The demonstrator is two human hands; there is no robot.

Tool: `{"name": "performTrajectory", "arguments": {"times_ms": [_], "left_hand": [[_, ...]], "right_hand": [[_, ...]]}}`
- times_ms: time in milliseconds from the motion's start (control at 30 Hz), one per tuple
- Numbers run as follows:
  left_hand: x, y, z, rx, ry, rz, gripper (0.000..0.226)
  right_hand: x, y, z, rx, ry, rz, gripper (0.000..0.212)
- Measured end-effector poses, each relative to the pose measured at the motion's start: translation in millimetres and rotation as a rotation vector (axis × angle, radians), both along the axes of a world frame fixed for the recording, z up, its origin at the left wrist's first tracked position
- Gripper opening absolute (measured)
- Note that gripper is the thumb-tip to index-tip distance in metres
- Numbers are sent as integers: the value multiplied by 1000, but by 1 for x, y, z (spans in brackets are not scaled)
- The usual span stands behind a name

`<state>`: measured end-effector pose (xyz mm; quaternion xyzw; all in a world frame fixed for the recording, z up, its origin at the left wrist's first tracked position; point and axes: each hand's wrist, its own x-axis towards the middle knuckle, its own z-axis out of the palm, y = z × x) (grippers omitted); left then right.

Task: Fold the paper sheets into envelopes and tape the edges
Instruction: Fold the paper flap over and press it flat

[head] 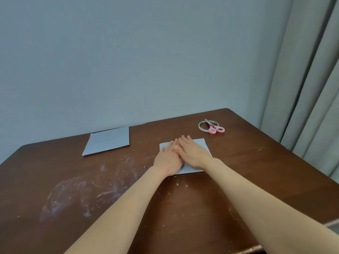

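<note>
A folded pale blue paper sheet (202,143) lies flat near the middle of the brown table (91,189). My left hand (167,158) rests palm down on its left part, fingers stretched out. My right hand (192,151) lies palm down on its right part, its fingers slightly overlapping the left hand's fingertips. Both hands press flat and grip nothing. A second pale blue sheet (107,140) lies at the back left of the table, apart from the hands.
A roll of tape (201,127) sits at the back right, with pink-handled scissors (215,128) lying across it. The table surface bears white scuff marks on the left. A grey curtain (311,88) hangs beyond the table's right edge; a wall stands behind.
</note>
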<state>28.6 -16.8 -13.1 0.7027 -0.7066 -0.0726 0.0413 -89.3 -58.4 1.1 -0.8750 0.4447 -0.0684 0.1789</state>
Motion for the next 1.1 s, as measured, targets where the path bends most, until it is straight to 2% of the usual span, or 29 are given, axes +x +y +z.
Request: {"name": "performTrajectory", "arguments": {"times_ms": [167, 367, 533, 633, 733, 833, 1100], "left_hand": [[12, 9, -10, 28, -52, 53, 63], [21, 21, -10, 64, -75, 124, 70], [30, 19, -8, 48, 9, 169, 54], [40, 16, -3, -78, 33, 265, 48], [41, 18, -3, -120, -57, 177, 51], [36, 22, -6, -22, -100, 76, 51], [44, 22, -5, 31, -55, 55, 54]], "right_hand": [[3, -3, -15, -12, 126, 1, 62], [3, -1, -18, -16, 137, -66, 61], [-5, -3, -13, 0, 218, -94, 64], [1, 0, -5, -34, 191, -73, 60], [12, 2, -3, -81, 151, -3, 53], [14, 1, -13, -86, 203, 6, 52], [26, -1, -3, -133, 198, 18, 50]]}}
